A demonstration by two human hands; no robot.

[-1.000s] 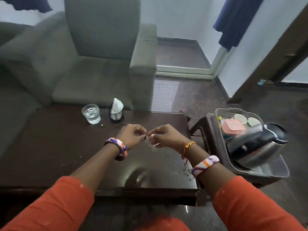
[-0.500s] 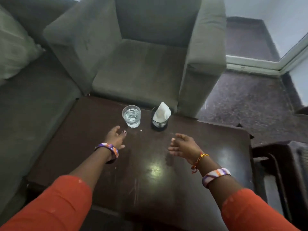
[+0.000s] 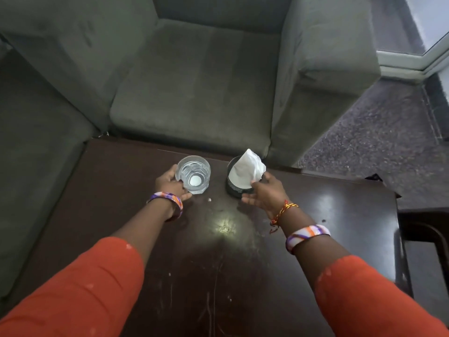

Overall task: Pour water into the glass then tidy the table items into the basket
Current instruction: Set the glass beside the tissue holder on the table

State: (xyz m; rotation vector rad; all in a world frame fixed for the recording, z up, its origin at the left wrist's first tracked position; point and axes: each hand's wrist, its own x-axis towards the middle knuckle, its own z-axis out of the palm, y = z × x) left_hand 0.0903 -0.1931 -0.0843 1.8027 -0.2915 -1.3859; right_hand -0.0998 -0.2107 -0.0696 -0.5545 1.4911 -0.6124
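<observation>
A clear glass with water in it stands near the far edge of the dark wooden table. My left hand wraps round its left side, thumb under the near rim and fingers behind. Just to the right stands a black mesh holder with a white napkin sticking up from it. My right hand reaches it with fingers spread, fingertips touching the holder's near right side. The basket is out of view.
A grey armchair stands right behind the table, with a grey sofa to the left. A small white crumb lies near the glass. A dark stool edge shows at the right.
Both hands parted from the table's middle and moved forward; the left now holds the glass and the right touches the napkin holder. The view swung left and down, losing the basket.
</observation>
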